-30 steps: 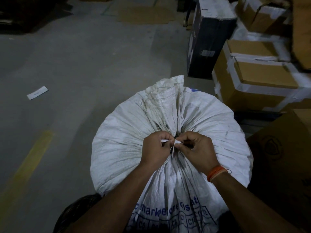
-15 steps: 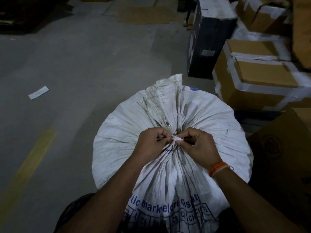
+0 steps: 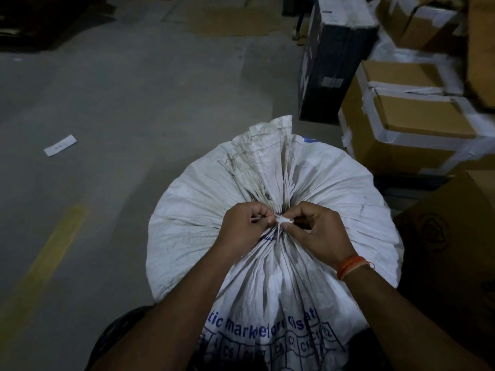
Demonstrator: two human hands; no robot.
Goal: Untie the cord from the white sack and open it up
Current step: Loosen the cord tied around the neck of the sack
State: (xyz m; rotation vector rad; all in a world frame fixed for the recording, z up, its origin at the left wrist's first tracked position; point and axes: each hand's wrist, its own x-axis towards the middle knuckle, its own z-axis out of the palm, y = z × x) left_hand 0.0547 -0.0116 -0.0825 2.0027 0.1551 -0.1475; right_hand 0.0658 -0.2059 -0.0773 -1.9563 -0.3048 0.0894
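A full white woven sack [image 3: 334, 199] with blue print stands in front of me, its mouth gathered into a bunch and tied by a thin white cord [image 3: 281, 220]. My left hand [image 3: 242, 230] pinches one strand of the cord on the left of the knot. My right hand [image 3: 318, 232], with an orange thread band at the wrist, pinches the knot from the right. A loose end of cord hangs down between the hands. The sack's free top flap [image 3: 267, 145] sticks up behind the knot.
Taped cardboard boxes [image 3: 407, 121] are stacked to the right, with a tall black box [image 3: 332, 62] behind them and another brown box [image 3: 450, 236] close at the right. A paper slip [image 3: 60, 145] and a yellow floor line [image 3: 51, 253] lie on the grey concrete floor to the left.
Both hands keep working at the knot; the fingers have shifted slightly and the cord's loose end now hangs shorter between them. The sack stays tied.
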